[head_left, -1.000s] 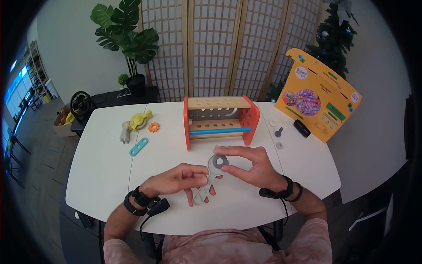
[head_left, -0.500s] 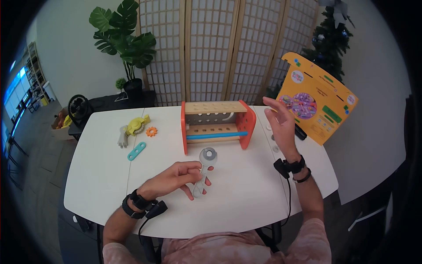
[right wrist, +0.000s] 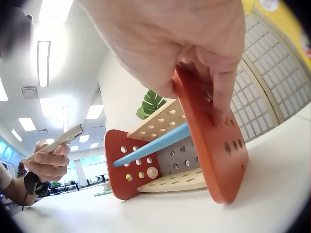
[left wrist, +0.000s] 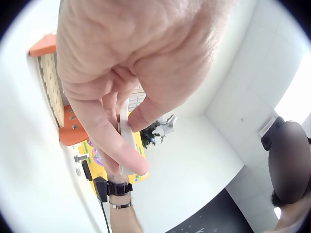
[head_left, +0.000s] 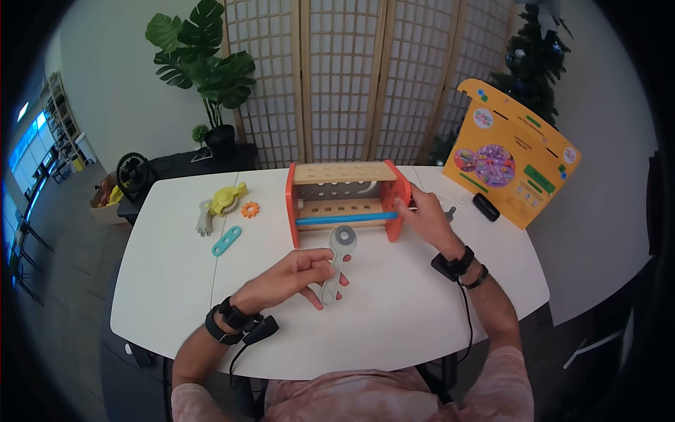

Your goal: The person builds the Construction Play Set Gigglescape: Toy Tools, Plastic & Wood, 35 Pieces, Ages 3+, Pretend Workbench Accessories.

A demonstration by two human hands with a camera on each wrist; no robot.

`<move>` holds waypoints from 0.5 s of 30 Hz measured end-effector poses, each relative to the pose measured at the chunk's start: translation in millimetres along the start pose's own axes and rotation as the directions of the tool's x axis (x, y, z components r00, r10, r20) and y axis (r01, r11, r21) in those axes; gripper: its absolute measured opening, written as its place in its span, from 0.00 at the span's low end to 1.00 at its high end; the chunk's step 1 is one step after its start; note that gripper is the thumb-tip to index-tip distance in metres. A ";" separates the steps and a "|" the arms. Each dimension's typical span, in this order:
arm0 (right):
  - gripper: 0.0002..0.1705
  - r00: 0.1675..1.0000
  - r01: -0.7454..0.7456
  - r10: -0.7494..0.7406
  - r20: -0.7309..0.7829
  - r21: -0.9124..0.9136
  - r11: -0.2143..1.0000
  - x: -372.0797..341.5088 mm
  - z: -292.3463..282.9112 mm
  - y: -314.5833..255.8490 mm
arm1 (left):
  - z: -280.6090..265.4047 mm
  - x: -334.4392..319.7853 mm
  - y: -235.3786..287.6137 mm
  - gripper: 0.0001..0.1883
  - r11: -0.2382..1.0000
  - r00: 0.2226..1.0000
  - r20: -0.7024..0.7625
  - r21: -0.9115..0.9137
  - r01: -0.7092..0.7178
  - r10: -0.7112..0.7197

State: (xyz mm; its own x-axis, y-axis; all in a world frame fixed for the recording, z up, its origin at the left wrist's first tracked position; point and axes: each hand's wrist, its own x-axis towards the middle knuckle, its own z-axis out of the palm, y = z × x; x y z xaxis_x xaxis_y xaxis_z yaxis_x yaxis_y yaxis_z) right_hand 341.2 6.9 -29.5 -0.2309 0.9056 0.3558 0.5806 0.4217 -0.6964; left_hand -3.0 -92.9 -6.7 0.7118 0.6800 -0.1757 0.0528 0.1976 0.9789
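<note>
Pinched a gray toy wrench [head_left: 337, 262] in the left grip [head_left: 292, 278], above the table [head_left: 394, 316].
Clamped the right grip [head_left: 430, 219] on the right red end panel [right wrist: 214, 150] of the toy workbench [head_left: 342, 173]; pointed the wrench's head and dark gray ring [head_left: 344, 228] toward it.

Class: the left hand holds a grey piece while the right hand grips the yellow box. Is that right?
Not quite: the right wrist view shows the right hand gripping the red side panel. The left hand does hold the grey piece.
</note>
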 end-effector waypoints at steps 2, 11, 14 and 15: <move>0.29 1.000 -0.014 0.014 0.013 -0.007 1.000 -4.3 2.1 -10.9 | -0.8 5.7 -1.9 0.24 1.000 1.000 -0.014 -0.003 0.001 -0.001; 0.22 0.999 0.004 0.004 0.046 -0.186 0.983 0.1 -56.1 -10.9 | -4.1 6.8 -2.0 0.25 1.000 0.996 -0.086 0.001 0.007 -0.007; 0.15 0.993 0.118 -0.104 0.057 -0.542 0.832 -5.0 -73.7 50.8 | -5.5 8.8 -1.0 0.25 1.000 0.996 -0.090 -0.008 -0.007 0.006; 0.12 0.977 0.207 -0.170 0.128 -0.758 0.619 -5.9 -79.5 67.8 | -6.8 9.7 -0.1 0.26 1.000 0.996 -0.091 -0.024 -0.014 0.012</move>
State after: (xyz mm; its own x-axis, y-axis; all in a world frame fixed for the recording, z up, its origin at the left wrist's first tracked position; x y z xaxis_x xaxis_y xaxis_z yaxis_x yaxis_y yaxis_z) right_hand 444.0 26.5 -29.3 -0.4244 0.8189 0.3863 0.9031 0.4139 0.1147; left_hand -0.8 -81.5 -9.2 0.6458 0.7438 -0.1726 0.0257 0.2048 0.9785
